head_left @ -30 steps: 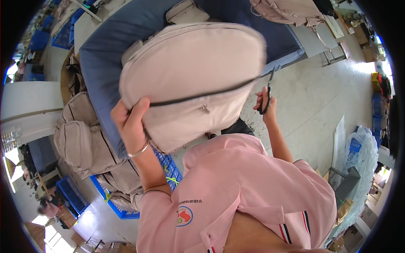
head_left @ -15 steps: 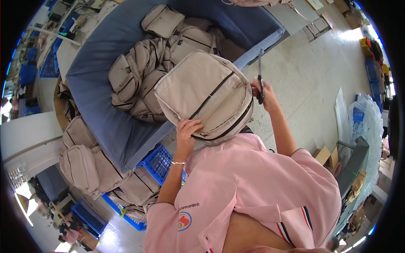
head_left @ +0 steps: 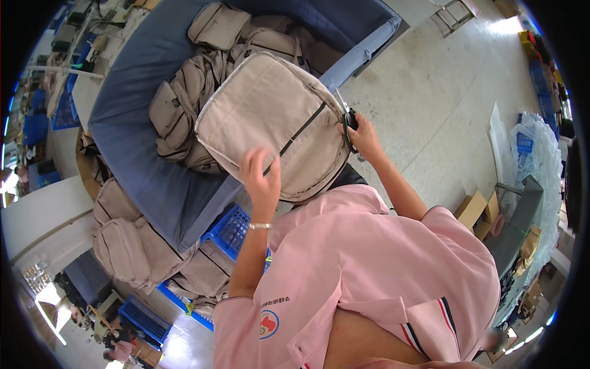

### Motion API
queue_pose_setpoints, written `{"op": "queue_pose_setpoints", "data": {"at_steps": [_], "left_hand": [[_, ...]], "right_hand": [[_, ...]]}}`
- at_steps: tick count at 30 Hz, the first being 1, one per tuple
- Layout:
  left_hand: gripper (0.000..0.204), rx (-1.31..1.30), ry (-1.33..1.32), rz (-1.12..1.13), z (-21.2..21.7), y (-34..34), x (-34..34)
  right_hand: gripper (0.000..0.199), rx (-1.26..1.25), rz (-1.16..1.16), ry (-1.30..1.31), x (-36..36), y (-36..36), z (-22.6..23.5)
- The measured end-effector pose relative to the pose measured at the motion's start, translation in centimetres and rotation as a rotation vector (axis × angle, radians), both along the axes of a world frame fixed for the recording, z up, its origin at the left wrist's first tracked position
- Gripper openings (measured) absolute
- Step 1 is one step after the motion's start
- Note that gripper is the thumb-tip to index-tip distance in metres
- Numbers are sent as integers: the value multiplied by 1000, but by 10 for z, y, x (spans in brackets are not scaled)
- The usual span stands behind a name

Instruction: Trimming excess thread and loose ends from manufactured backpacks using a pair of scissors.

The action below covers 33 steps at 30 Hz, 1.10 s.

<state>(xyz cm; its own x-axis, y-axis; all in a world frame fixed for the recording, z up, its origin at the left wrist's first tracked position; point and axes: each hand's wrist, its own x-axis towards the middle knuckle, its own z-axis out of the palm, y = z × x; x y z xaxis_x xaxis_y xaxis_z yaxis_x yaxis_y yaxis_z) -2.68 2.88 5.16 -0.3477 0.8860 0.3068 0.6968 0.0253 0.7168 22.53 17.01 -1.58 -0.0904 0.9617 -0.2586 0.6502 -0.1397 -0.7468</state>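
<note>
Factory-like workshop, 1 large blue padded bin (head_left: 135, 141) heaped with matching beige backpacks (head_left: 168, 114), blue plastic crates (head_left: 144, 320), cardboard boxes (head_left: 472, 212), hard grey floor (head_left: 424, 92)

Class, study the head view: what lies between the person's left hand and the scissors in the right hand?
In the head view, part of the beige bag lies between the left hand and the scissors held in the right hand.

Looks steeply down from the wearer's head through the left fisheye lens. Takes in pink shirt (head_left: 381, 252) at lower edge, left hand (head_left: 262, 178) and right hand (head_left: 362, 138) at close range, floor (head_left: 430, 104) beyond.
</note>
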Motion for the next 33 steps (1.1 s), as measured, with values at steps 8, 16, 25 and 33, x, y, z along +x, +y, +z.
{"op": "queue_pose_setpoints", "data": {"at_steps": [8,16,25,33], "left_hand": [[24,92,405,-430,-38,201,-21],[4,-359,456,-797,-32,256,-39],[5,-363,112,-763,-18,247,-48],[3,-324,26,-739,-13,242,-54]], "right_hand": [[45,80,96,-55,-1,-2,-7],[51,24,178,-107,4,19,12],[75,106,403,-247,-3,44,25],[71,65,461,-216,-17,56,28]]}}
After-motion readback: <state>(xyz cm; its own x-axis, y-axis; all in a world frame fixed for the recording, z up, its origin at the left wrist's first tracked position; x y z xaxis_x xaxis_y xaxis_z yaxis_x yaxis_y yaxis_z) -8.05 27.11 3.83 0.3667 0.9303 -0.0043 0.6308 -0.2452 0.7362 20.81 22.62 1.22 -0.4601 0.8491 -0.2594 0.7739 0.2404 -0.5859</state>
